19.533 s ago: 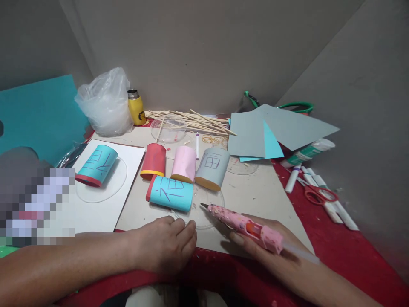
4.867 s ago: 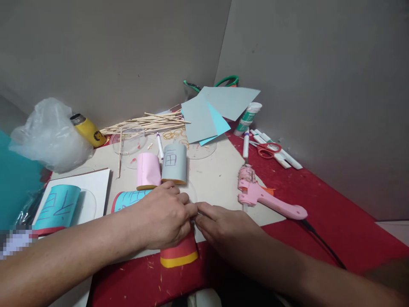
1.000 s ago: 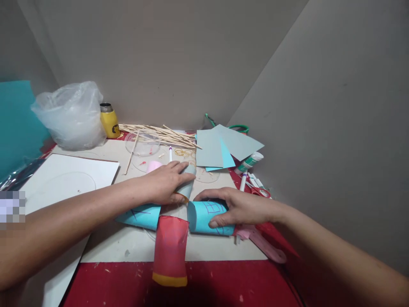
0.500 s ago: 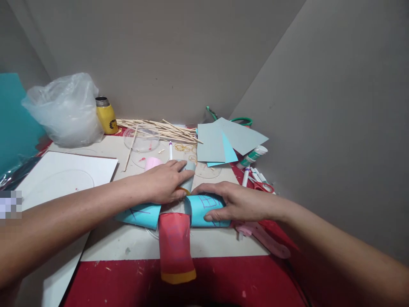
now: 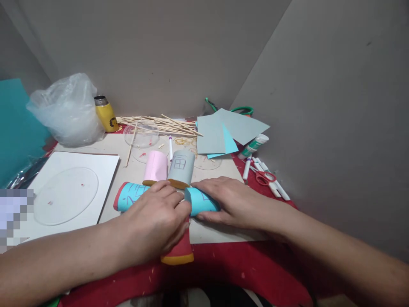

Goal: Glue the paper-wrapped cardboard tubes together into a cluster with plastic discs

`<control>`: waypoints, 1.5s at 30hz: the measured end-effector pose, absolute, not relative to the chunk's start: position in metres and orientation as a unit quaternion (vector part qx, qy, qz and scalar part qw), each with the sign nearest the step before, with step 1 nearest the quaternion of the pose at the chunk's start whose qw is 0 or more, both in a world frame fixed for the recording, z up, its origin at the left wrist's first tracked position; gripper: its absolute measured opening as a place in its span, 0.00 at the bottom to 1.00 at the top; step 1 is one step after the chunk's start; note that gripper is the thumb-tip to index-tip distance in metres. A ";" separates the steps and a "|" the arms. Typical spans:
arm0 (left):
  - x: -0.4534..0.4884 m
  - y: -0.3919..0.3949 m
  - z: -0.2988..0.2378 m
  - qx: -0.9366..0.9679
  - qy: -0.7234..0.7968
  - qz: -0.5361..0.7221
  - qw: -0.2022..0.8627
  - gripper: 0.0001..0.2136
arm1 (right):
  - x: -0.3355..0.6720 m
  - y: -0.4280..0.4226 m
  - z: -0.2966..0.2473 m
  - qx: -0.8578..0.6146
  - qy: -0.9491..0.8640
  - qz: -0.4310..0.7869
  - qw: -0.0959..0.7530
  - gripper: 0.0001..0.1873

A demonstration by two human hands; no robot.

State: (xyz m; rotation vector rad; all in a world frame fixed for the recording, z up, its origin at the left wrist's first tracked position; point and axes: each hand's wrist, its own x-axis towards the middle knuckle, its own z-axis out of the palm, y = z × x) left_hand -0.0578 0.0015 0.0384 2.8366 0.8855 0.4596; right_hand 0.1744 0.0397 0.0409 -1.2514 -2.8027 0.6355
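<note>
Several paper-wrapped rolls lie clustered near the table's front edge. My left hand point(image 5: 156, 221) rests over the red roll with a yellow band point(image 5: 179, 254), covering most of it, its fingertips near the centre where the rolls meet. My right hand point(image 5: 230, 202) lies on the right blue roll point(image 5: 201, 204), pressing it down. A second blue roll point(image 5: 129, 197) with a red rim and purple marks lies to the left. Just behind stand a pink roll point(image 5: 155, 168) and a grey roll point(image 5: 181, 168) with a drawn grid.
A white board point(image 5: 105, 162) with a clear disc point(image 5: 65, 200) lies at left. Behind are a plastic bag point(image 5: 65, 111), yellow bottle point(image 5: 105, 115), wooden sticks point(image 5: 159, 124), grey and blue paper sheets point(image 5: 223, 132). Markers and red scissors point(image 5: 264, 177) lie at right on the red cloth.
My left hand has come back from the grey roll to the red roll at the front. The pink and grey rolls now show uncovered. My right hand stays on the right blue roll.
</note>
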 end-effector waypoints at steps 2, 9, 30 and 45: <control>-0.058 -0.003 0.032 0.942 0.298 0.143 0.061 0.10 | 0.174 0.040 0.039 -0.408 -0.891 0.198 0.001 0.26; -0.066 -0.002 0.032 0.937 0.299 0.145 0.105 0.06 | 0.173 0.042 0.038 -0.453 -0.866 0.211 -0.023 0.28; -0.069 0.000 0.034 0.934 0.290 0.165 0.128 0.05 | 0.170 0.055 0.040 -0.476 -0.836 0.270 -0.026 0.22; -0.074 0.002 0.029 0.939 0.273 0.166 0.125 0.06 | 0.171 0.055 0.036 -0.509 -0.801 0.314 0.013 0.21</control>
